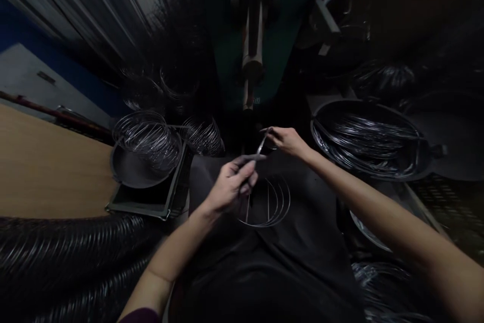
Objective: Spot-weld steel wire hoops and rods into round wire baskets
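My left hand point(235, 183) is closed, thumb over fingers, on several thin wire rings point(285, 210) that hang below it in front of a dark apron point(302, 252). My right hand point(286, 140) is farther forward, its fingertips pinched on the far end of a bright wire piece point(261, 145). That piece slants between both hands; whether it belongs to one of the rings I cannot tell. Just beyond my hands stands a dark green machine point(230, 36) with a vertical rod point(252, 51) pointing down. Its lower end is lost in shadow.
On the left, wire rings point(145, 134) lie heaped over a round basin point(132, 169) on a crate point(166, 207). More rings point(204, 136) stand beside it. On the right, a large basin point(315, 146) holds dark wire coils point(363, 136). Ridged black stacks point(75, 252) fill the lower left.
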The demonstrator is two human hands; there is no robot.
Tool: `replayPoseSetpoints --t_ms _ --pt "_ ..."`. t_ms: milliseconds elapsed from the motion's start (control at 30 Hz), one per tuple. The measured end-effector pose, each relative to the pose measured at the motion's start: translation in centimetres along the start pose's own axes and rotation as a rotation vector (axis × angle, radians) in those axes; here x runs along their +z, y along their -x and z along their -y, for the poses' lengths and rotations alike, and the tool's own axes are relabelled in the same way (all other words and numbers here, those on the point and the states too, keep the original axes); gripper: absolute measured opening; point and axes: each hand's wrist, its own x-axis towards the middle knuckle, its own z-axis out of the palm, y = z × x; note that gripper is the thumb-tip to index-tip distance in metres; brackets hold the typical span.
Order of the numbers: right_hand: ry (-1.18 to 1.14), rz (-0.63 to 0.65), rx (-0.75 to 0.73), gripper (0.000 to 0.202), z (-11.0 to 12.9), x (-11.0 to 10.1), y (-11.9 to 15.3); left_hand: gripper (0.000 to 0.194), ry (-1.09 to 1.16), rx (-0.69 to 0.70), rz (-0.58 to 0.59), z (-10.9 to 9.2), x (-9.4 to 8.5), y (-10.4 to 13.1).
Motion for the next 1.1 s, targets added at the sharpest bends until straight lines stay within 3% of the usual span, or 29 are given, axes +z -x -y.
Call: replayPoseSetpoints --t_ms 67,133,267,367,433,633,700,800,967,1100 --pt "0.060 -0.014 0.009 0.018 -0.4 1.3 -0.9 0.041 0.122 -0.033 -0.028 1.5 2.4 -0.8" --pt "0.140 -0.028 -0.017 0.020 -0.2 2.0 -1.5 0.043 0.134 -0.016 -0.122 2.9 3.6 -1.8" --pt "0.363 0.010 -0.107 0.029 0.3 1.5 -1.8 0.041 -0.158 0.042 -0.260 3.9 2.6 -3.3" --pt "0.459 0.064 -0.168 0.039 -0.4 0.7 -1.4 0.035 -0.380 0.085 -0.195 3.3 0.8 -3.7" --pt "0.486 0.079 -0.205 0.043 -1.3 0.3 -1.1 0.033 -0.401 0.059 -0.121 2.8 0.0 -3.8" --pt "0.433 0.072 -0.256 0.044 -2.6 0.1 -1.1 0.042 -0.076 -0.122 0.029 2.4 -0.2 -5.1" --pt "0.435 0.057 -0.257 0.043 -2.3 0.3 -1.2 0.044 0.026 -0.190 0.080 2.4 -0.1 -5.7" --pt "0.496 0.016 -0.226 0.045 -1.1 0.3 -0.8 0.038 0.018 -0.183 0.125 2.3 -0.3 -6.1" --pt "0.595 -0.055 -0.255 0.046 1.6 -0.3 1.1 0.033 -0.175 -0.067 0.071 1.7 -0.7 -5.9" --pt "0.548 -0.124 -0.237 0.046 2.5 -0.7 2.9 0.033 -0.173 -0.087 0.064 1.1 -0.3 -6.0"
